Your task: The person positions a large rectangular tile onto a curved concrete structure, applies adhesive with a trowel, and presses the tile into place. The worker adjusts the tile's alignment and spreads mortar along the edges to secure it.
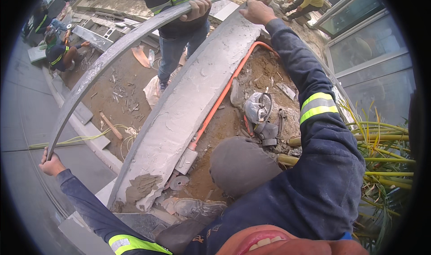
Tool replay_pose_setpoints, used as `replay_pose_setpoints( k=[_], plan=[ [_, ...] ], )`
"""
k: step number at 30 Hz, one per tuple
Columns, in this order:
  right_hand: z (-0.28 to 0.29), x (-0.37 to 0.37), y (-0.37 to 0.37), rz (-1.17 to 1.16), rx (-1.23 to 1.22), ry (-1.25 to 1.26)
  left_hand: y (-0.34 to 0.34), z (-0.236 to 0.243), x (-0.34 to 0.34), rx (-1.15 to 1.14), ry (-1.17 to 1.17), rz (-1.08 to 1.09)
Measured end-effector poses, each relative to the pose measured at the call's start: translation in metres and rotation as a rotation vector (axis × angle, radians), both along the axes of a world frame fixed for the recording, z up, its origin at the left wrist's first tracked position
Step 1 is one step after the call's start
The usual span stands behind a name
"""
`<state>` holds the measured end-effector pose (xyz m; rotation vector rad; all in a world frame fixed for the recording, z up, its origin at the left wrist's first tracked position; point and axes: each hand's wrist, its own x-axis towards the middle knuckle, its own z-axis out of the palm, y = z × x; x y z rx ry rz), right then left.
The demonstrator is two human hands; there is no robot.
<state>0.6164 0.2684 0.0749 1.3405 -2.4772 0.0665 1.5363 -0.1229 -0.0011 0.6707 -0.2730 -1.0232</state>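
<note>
A long, thin grey strip (103, 64), bowed in this lens, spans the upper left of the head view. My left hand (51, 165) is closed round its lower end at the left. My right hand (258, 11) reaches up to its far end, fingers curled at the edge. Between my hands, a standing co-worker's hand (195, 10) also grips the strip. Beneath it lies a long concrete ledge (175, 127) with rough grey coating, beside an orange pipe (217, 100).
My bent knee (238, 167) is over dirt near a grinding disc (179, 183), a bag (258, 106) and rubble. Bamboo-like plants (381, 174) and glass panels (368, 48) stand right. Other workers (63, 57) crouch upper left among blocks; another (305, 1) is upper right.
</note>
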Motion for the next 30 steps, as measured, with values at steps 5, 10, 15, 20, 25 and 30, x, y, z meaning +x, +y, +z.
replay_pose_setpoints(
  k=[5, 10, 15, 20, 25, 30],
  plan=[
    [0.098, -0.159, 0.06, -0.424, 0.399, -0.192, -0.077, -0.029, -0.005, 0.025, -0.015, -0.113],
    [0.016, -0.075, 0.09, -0.143, 0.16, -0.17, -0.126, 0.042, 0.018, 0.027, -1.191, -0.089],
    [0.029, -0.057, 0.145, -0.19, 0.239, -0.087, -0.027, -0.003, -0.141, 0.01, -0.242, -0.292],
    [0.019, -0.096, 0.167, -0.084, -0.054, 0.03, 0.048, 0.07, -0.225, 0.002, -0.456, -0.471],
    [0.054, -0.132, 0.179, -0.024, -0.087, 0.025, 0.08, 0.011, -0.259, 0.065, -0.517, -0.66],
    [0.04, -0.191, 0.195, 0.017, 0.083, -0.263, 0.163, -0.067, -0.327, 0.184, -0.567, -0.845]
  ],
)
